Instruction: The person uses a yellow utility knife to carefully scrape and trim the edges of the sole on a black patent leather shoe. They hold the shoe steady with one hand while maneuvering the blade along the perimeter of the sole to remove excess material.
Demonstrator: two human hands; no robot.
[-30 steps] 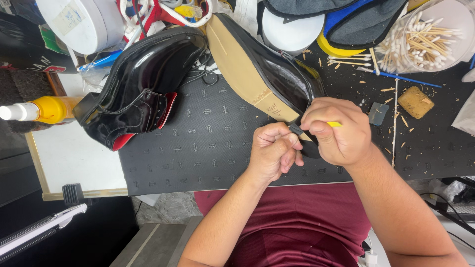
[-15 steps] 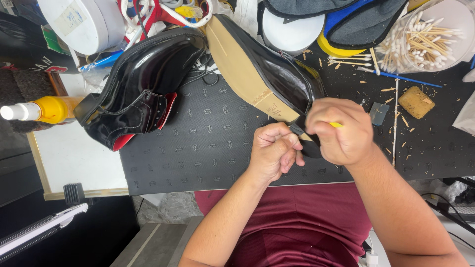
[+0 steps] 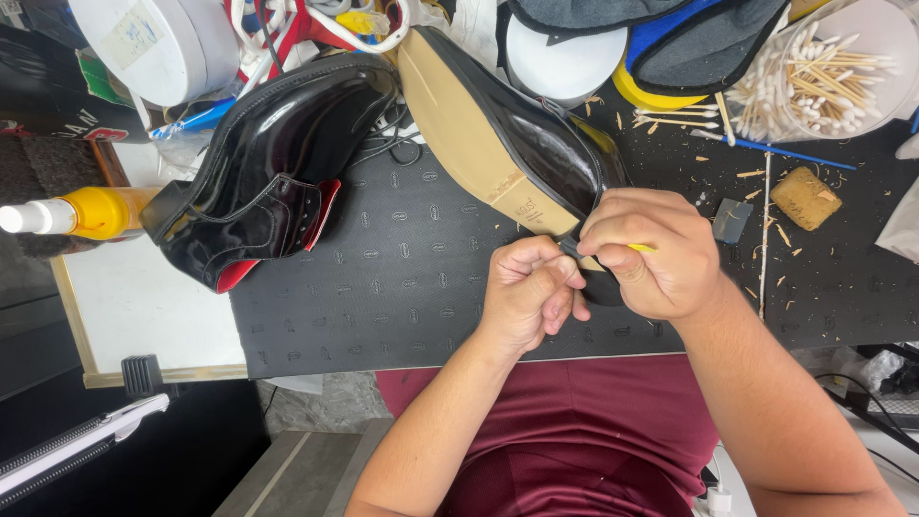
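A black glossy dress shoe (image 3: 498,144) lies tilted on its side, its tan sole facing me and its heel between my hands. My left hand (image 3: 528,292) is closed against the heel end, fingers pinching something small and dark there. My right hand (image 3: 651,254) is wrapped around the heel and grips a thin yellow tool (image 3: 639,248), only its tip showing. A second black shoe (image 3: 268,168) with a red lining rests upright to the left on the dark rubber mat (image 3: 383,297).
Behind the shoes stand a white round container (image 3: 153,43), a white lid (image 3: 560,62) and a clear tub of cotton swabs (image 3: 833,77). A yellow spray bottle (image 3: 81,213) lies at the left. A tan sponge (image 3: 806,197), wood splinters and a blue stick lie at the right.
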